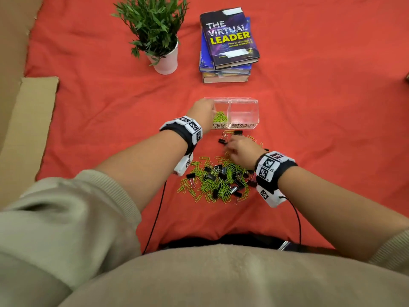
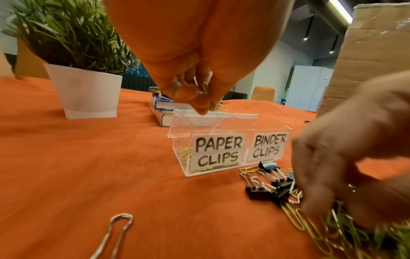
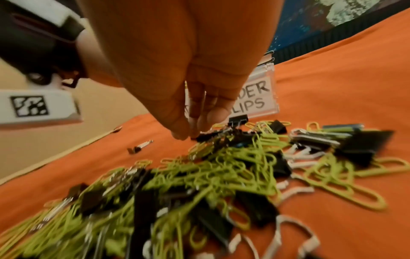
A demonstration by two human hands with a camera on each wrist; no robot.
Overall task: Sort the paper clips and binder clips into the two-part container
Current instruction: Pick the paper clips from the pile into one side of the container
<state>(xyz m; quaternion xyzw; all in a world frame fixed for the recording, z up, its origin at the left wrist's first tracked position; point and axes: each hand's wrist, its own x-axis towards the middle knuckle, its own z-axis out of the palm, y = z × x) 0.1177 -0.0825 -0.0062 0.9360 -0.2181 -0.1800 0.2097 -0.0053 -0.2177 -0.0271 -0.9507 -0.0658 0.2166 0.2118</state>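
A clear two-part container (image 1: 243, 99) stands on the red cloth, labelled PAPER CLIPS on the left and BINDER CLIPS on the right (image 2: 269, 147). Green paper clips (image 1: 219, 117) lie in the left half; I see nothing in the right half. My left hand (image 2: 203, 105) hovers over the left half (image 1: 211, 111) and pinches a few green paper clips (image 2: 205, 87). A mixed pile of green paper clips and black binder clips (image 1: 219, 178) lies nearer me. My right hand (image 3: 186, 135) reaches down at the pile's far edge, fingertips together at a black binder clip (image 3: 208, 135); its grip is unclear.
A potted plant (image 1: 159, 36) and a stack of books (image 1: 228, 45) stand behind the container. Cardboard (image 1: 28, 120) borders the cloth on the left. Loose binder clips (image 2: 266, 184) lie just in front of the container. A lone wire handle (image 2: 115, 234) lies to the left.
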